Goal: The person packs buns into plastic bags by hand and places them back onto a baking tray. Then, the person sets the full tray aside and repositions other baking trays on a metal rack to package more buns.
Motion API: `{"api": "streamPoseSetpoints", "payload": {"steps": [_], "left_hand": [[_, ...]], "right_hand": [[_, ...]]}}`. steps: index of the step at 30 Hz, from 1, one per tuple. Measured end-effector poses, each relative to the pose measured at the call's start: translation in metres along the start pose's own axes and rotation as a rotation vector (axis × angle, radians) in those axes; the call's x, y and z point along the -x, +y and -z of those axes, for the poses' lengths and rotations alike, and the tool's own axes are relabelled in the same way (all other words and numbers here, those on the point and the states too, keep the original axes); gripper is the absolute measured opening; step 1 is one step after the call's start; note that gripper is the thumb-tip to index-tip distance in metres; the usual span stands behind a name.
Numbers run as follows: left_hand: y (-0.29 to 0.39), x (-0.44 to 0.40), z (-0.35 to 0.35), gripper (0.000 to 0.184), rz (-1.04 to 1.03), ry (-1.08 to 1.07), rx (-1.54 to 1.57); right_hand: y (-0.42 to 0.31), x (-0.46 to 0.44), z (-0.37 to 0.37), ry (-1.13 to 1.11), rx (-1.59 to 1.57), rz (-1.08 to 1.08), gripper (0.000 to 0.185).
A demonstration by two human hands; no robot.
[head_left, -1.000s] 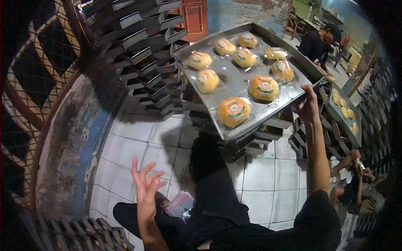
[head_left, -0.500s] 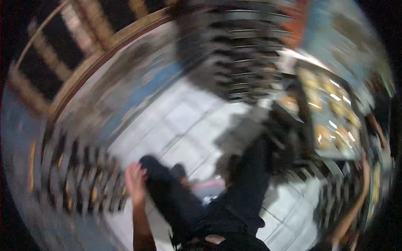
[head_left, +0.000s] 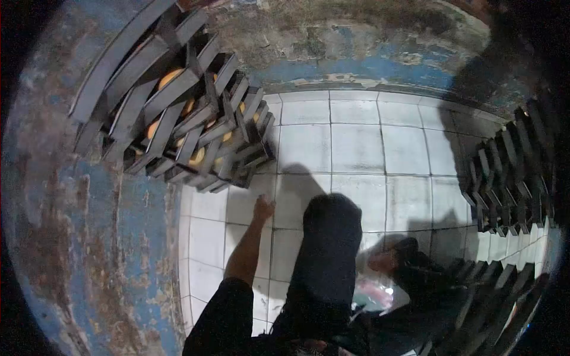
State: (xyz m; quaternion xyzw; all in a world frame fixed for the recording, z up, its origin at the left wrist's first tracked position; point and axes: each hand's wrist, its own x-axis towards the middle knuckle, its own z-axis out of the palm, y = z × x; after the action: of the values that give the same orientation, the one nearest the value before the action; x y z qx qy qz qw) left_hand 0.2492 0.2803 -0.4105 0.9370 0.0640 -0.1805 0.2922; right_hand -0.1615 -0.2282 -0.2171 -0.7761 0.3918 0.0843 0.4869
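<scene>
My left hand [head_left: 264,207] is low over the white tiled floor [head_left: 356,148], beside my dark trouser leg. Its fingers are too small and dim to make out, and nothing large shows in it. Nearest to it is a tall stack of dark metal trays [head_left: 172,101] at the upper left, set criss-cross, with yellow-orange buns [head_left: 171,78] showing between them. My right hand is out of view, and so is the tray of wrapped buns seen earlier.
More dark trays are stacked at the right [head_left: 510,178] and lower right [head_left: 487,308]. A clear plastic packet [head_left: 380,296] with something pink lies by my legs. A worn blue and brown wall [head_left: 356,53] runs behind the floor and down the left side.
The view has swung left, away from the door, the co-workers and the held tray. My right hand and that tray have left the frame. My left hand now appears nearer the left stack.
</scene>
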Motion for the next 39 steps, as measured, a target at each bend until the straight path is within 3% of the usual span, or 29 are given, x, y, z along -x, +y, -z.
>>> {"api": "streamPoseSetpoints", "payload": {"steps": [4, 8, 9, 11, 12, 14, 15, 17, 20, 25, 30, 33, 39], "left_hand": [[-0.036, -0.086, -0.036, 0.091, -0.177, -0.055, -0.091], [-0.015, -0.173, -0.061, 0.098, -0.044, -0.139, -0.089], [-0.040, -0.208, -0.080, 0.098, -0.038, -0.152, -0.101], [-0.065, -0.255, -0.109, 0.098, -0.146, -0.201, -0.260], [-0.047, -0.259, -0.109, 0.098, -0.184, -0.226, -0.314], [0.001, -0.258, -0.093, 0.100, 0.097, -0.122, -0.453], [0.011, -0.263, -0.095, 0.100, 0.091, -0.135, -0.463], [0.014, -0.280, -0.095, 0.111, 0.392, -0.132, -0.091], [-0.025, -0.306, -0.111, 0.113, 0.330, -0.042, -0.140], [-0.061, -0.321, -0.114, 0.104, 0.054, 0.074, -0.410], [-0.074, -0.313, -0.119, 0.097, 0.096, -0.073, -0.308], [-0.046, -0.282, -0.121, 0.105, -0.070, -0.238, -0.433], [-0.080, -0.266, -0.185, 0.104, 0.059, -0.212, -0.264]], "right_hand": [[0.002, -0.071, -0.086, -0.138, 0.036, -0.092, 0.053], [0.026, -0.118, -0.143, -0.208, 0.056, -0.201, 0.052], [0.034, -0.127, -0.152, -0.213, 0.049, -0.227, 0.052], [0.052, -0.135, -0.169, -0.222, 0.044, -0.284, 0.051], [0.060, -0.138, -0.174, -0.224, 0.041, -0.308, 0.051], [0.074, -0.140, -0.183, -0.219, 0.026, -0.352, 0.050], [0.082, -0.142, -0.183, -0.214, 0.017, -0.368, 0.050], [0.093, -0.142, -0.189, -0.213, -0.002, -0.406, 0.050], [0.106, -0.143, -0.196, -0.199, -0.029, -0.446, 0.049], [0.120, -0.149, -0.205, -0.193, -0.070, -0.466, 0.047], [0.126, -0.144, -0.212, -0.184, -0.096, -0.494, 0.046], [0.130, -0.143, -0.215, -0.178, -0.105, -0.496, 0.045], [0.133, -0.142, -0.214, -0.145, -0.130, -0.471, 0.044]]}}
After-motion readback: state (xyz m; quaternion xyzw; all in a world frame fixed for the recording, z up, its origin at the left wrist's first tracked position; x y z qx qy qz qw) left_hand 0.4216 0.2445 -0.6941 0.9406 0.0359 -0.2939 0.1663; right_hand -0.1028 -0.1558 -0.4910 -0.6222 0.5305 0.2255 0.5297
